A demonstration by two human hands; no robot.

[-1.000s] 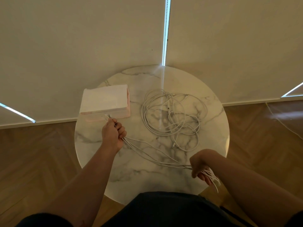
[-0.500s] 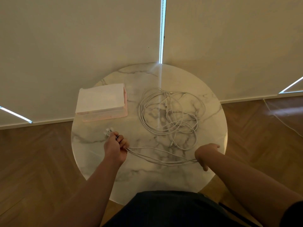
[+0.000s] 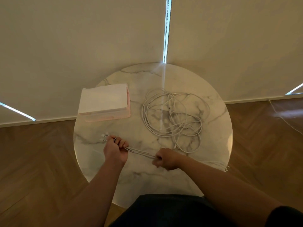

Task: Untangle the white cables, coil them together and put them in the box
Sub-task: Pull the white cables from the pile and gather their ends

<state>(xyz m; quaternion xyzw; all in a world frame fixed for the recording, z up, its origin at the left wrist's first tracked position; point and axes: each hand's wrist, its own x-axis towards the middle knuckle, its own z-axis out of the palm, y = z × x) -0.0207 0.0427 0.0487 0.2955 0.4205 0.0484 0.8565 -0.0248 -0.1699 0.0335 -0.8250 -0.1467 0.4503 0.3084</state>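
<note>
Marble, pale with grey veins, makes up the round table that carries everything here. At its far left stands the box, white on top with a pink lower part showing along its near and right sides; its long axis runs left to right.

Nearer the person and a little right of the box's left edge, a cluster of small plug ends sticks out past the left hand, pointing away to the upper left. That hand is curled into a fist round the white cables, knuckles up, above the near-left part of the table.

From it several strands run side by side as one straight bundle, slanting down and to the right to the right hand. The right hand is also closed round the bundle, fingers tucked under, so the held stretch lies nearly level between the two fists with its long axis left to right.

Past the right hand, the rest of the cables lie as a loose tangle of overlapping loops on the far-right half of the table, well apart from the box. A few more strands trail to the table's near-right edge and hang just over it.

Brown herringbone wood floor surrounds the table, and cream blinds hang behind it.
</note>
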